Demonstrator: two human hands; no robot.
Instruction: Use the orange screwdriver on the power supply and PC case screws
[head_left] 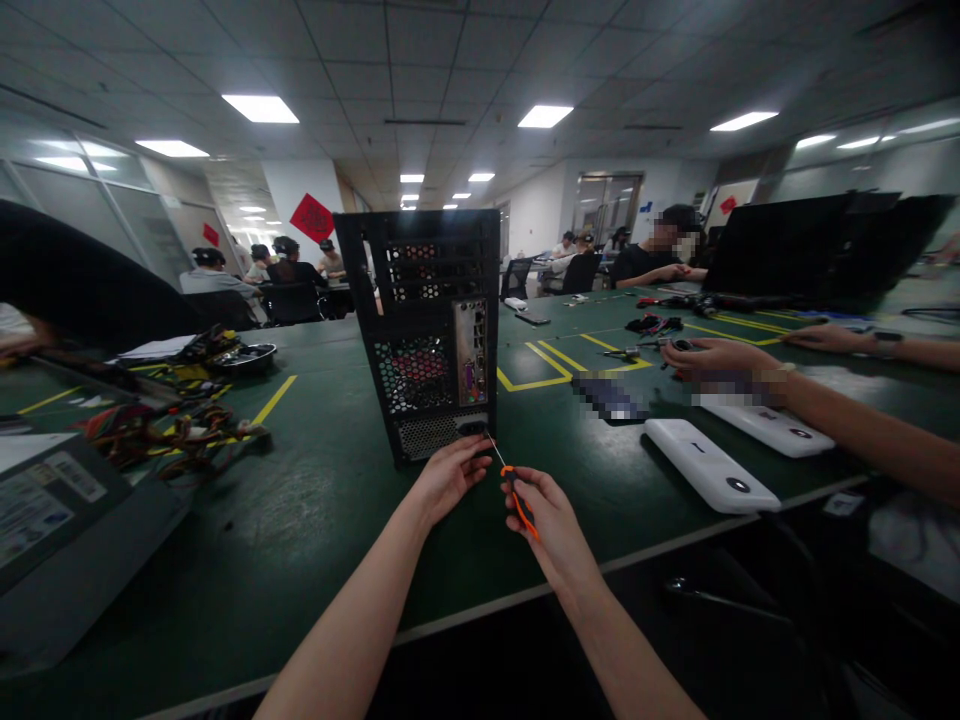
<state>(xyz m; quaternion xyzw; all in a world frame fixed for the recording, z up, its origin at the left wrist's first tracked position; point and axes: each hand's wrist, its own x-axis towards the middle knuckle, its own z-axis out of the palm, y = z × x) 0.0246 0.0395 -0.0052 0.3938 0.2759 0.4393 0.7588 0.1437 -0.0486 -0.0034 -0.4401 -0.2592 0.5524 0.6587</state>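
Observation:
A black computer tower case (431,330) stands upright with its rear side towards me, showing honeycomb vents and a metal port plate (471,350). My right hand (546,515) is closed around the orange and black handle of a screwdriver (523,508). The thin shaft points up and left to the case's lower right corner, by the power supply area; whether the tip sits in a screw is too small to tell. My left hand (452,478) is at the bottom edge of the case, fingers stretched out and slightly apart, close to the screwdriver tip. It seems to hold nothing.
Left on the green table (300,520) are a grey metal box (60,510) and tangled cables (172,430). To the right lie white power-bank-like devices (709,465), a pixelated phone-like object (607,397) and a co-worker's hands (724,360). Monitors (795,245) stand farther back.

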